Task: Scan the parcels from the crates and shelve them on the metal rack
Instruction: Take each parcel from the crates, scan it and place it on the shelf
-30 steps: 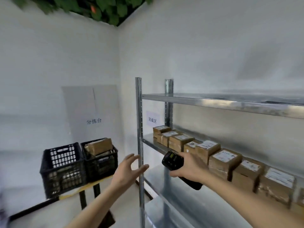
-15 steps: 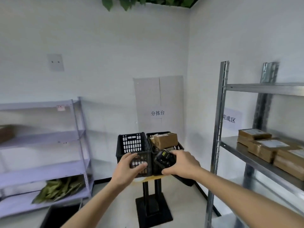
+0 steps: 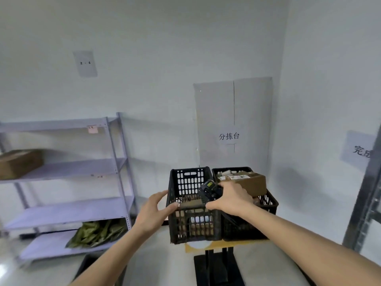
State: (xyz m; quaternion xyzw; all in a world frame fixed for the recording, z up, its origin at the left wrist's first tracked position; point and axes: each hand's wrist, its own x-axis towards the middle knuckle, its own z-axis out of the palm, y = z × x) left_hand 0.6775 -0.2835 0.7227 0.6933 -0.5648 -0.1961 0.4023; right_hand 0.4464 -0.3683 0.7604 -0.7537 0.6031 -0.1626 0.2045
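While wrapped around the black scanner [image 3: 209,190] at centre frame, right hand [image 3: 231,200] hovering over two black crates [image 3: 222,205]. Left hand [image 3: 153,210] spread open, empty, thumb touching the left crate's near rim. Brown parcel [image 3: 246,181] lying atop the right crate, just behind the scanner grip. More parcels dimly visible low inside the left crate.
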